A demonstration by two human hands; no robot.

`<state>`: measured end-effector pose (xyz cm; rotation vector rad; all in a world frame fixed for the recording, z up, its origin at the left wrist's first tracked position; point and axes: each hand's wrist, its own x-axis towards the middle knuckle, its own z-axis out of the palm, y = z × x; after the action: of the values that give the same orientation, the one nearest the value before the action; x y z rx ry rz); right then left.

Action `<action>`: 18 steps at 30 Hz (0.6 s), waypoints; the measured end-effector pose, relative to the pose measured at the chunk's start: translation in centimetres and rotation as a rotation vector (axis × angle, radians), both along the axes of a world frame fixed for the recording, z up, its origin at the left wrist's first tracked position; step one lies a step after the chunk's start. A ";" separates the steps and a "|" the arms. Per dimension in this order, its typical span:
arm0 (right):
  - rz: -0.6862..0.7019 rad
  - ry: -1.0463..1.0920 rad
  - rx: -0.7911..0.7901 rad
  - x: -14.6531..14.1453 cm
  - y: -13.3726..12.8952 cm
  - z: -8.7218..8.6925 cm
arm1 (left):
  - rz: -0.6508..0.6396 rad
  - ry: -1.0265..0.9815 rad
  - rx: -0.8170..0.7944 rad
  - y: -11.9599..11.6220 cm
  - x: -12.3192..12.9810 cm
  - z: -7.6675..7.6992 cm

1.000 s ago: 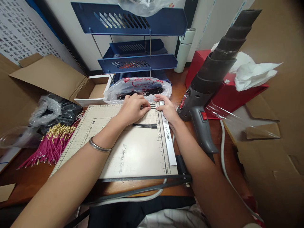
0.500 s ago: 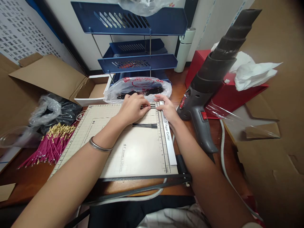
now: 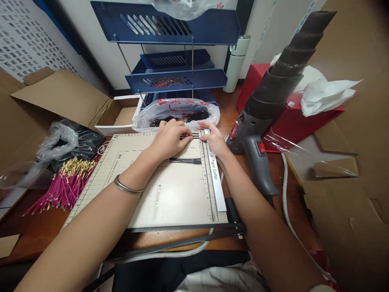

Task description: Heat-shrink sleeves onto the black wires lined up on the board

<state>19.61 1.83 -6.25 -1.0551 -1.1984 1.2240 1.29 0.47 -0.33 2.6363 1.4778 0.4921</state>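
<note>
The black cords (image 3: 195,136) lie near the centre of the frame, across the upper end of the cutter (image 3: 176,202), their tips by its ruler strip (image 3: 205,174). The left hand (image 3: 170,140) holds them in a narrow pinch between thumb and fingers; the right hand (image 3: 214,142) rests at their tips, and whether it grips any cord cannot be told. A second bunch (image 3: 190,161) lies loose just below them in the frame. The cords look thin and light, probably bendy yet stiff enough to keep straight (the loose bunch lies nearly parallel), and they may slide over one another if squeezed unevenly. They seem unlikely to break in the fingers. The best hold is probably a flat pinch close to the tips, with the other hand steadying the ends.
</note>
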 end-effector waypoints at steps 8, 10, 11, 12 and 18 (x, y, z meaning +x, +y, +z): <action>0.004 -0.002 -0.006 -0.1 -0.1 0.2 | 0.000 -0.009 0.003 -0.1 0.0 0.1; 0.002 -0.001 -0.007 -0.1 -0.1 0.3 | 0.007 0.001 -0.003 -0.1 0.1 0.1; 0.001 -0.001 -0.008 -0.1 -0.1 0.3 | 0.010 0.005 -0.006 -0.1 0.1 0.1; -0.001 -0.002 -0.010 0.0 -0.1 0.3 | 0.010 0.005 -0.009 -0.2 0.2 0.1; -0.026 0.003 -0.047 -0.1 -0.2 0.2 | -0.028 -0.057 0.013 -0.5 -0.3 0.4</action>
<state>19.55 1.67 -6.06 -1.1000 -1.1554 1.2376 1.00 0.01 0.11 2.6253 1.4244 0.5711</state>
